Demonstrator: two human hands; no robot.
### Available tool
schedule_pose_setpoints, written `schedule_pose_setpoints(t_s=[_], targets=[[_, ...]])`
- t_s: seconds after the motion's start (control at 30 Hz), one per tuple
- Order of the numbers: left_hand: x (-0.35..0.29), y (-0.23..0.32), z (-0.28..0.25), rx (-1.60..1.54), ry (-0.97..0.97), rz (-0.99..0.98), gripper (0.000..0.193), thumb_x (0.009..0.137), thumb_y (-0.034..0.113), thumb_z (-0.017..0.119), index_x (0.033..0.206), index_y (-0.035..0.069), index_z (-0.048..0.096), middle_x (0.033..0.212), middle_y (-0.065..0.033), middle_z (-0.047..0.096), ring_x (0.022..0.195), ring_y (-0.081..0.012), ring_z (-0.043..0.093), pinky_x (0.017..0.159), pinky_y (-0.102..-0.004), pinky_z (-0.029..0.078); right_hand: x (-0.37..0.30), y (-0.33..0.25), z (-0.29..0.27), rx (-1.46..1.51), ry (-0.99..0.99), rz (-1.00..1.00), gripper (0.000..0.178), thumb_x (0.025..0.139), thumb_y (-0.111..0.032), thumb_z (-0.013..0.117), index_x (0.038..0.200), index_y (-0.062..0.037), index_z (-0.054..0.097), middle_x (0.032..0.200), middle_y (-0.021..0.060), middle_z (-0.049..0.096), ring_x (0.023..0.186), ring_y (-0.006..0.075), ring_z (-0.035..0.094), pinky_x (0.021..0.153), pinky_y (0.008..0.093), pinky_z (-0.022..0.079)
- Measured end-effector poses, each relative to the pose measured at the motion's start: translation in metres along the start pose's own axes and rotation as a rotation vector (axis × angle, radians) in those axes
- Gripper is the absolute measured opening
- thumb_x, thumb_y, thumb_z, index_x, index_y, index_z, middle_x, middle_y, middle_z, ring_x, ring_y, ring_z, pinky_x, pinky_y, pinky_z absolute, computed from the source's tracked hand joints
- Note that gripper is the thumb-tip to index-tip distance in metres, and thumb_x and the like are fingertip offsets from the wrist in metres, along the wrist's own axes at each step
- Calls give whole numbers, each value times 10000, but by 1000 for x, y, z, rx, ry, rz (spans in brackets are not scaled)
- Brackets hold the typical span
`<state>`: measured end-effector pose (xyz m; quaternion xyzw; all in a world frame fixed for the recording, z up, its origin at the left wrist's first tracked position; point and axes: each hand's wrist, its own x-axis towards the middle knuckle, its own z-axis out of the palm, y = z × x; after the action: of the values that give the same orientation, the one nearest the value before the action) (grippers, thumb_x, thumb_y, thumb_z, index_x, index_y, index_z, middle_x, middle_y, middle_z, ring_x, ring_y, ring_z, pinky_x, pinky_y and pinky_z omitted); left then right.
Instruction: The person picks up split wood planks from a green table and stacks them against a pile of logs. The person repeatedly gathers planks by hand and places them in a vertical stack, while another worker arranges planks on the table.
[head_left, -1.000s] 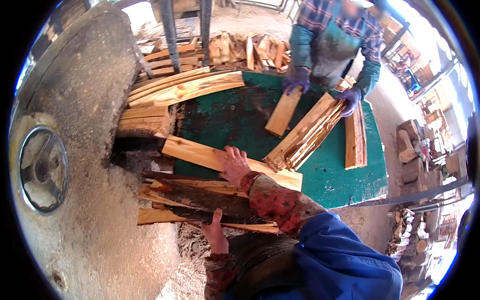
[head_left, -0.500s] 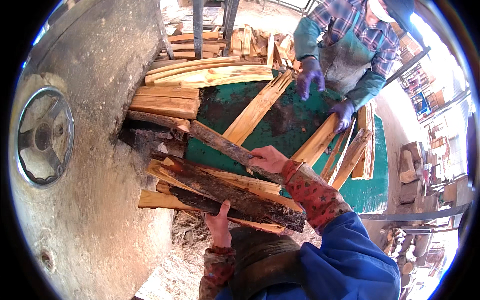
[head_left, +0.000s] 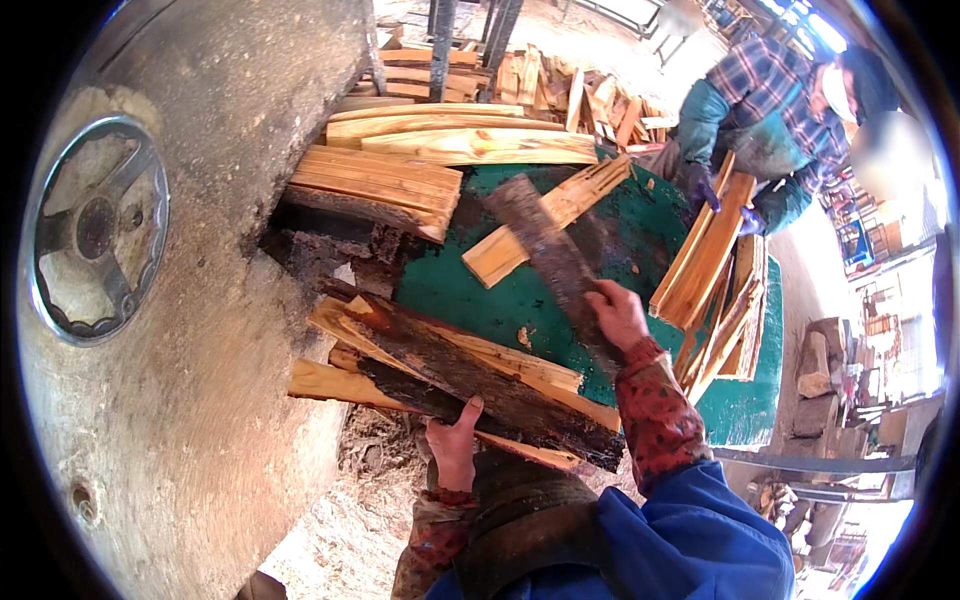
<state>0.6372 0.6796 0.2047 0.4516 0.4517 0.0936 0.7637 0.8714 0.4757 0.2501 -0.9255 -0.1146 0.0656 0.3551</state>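
Note:
In my right hand I grip a strip of bark-covered wood, tilted above the green table and blurred along its length. My left hand is closed on the near edge of a bundle of bark-edged slabs, thumb on top and fingers hidden. These slabs lie across in front of me at the table's near side. A pale split board rests on the table, just beyond the strip.
Across the table a person's gloved hands hold a split board over several others at the right. Left stands a large worn machine panel with a handwheel. Planks are stacked beside it, with more wood piled behind.
My right hand has lifted the bark strip away from the planks on the left and swung its far end rightward. The other person has moved right and raised a board.

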Motion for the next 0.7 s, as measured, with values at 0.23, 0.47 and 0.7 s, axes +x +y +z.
schedule_pose_setpoints(t_s=[0.23, 0.47, 0.7], targets=[[-4, 7, 4, -38, 4, 10, 490, 779, 130, 816, 1184, -43, 601, 1131, -78, 650, 975, -165, 606, 857, -316, 494, -6, -40, -15, 250, -177, -150, 309, 916, -157, 626, 1162, 30, 630, 899, 107, 696, 803, 123, 604, 758, 302, 504], [-2, 4, 3, -71, -25, 72, 477, 780, 120, 813, 1172, -50, 601, 1111, -82, 658, 967, -162, 613, 864, -314, 499, 16, -104, 72, 230, -460, -276, 291, 893, -172, 644, 1114, 16, 654, 878, 184, 661, 766, 224, 637, 725, 343, 509], [-1, 3, 1, 59, -16, 89, 491, 766, 112, 818, 1173, -52, 597, 1106, -88, 662, 964, -170, 620, 878, -315, 504, 16, -135, 135, -166, -366, -704, 347, 873, -166, 645, 1183, -14, 602, 1134, 167, 562, 1094, 354, 547, 908, 426, 477]])
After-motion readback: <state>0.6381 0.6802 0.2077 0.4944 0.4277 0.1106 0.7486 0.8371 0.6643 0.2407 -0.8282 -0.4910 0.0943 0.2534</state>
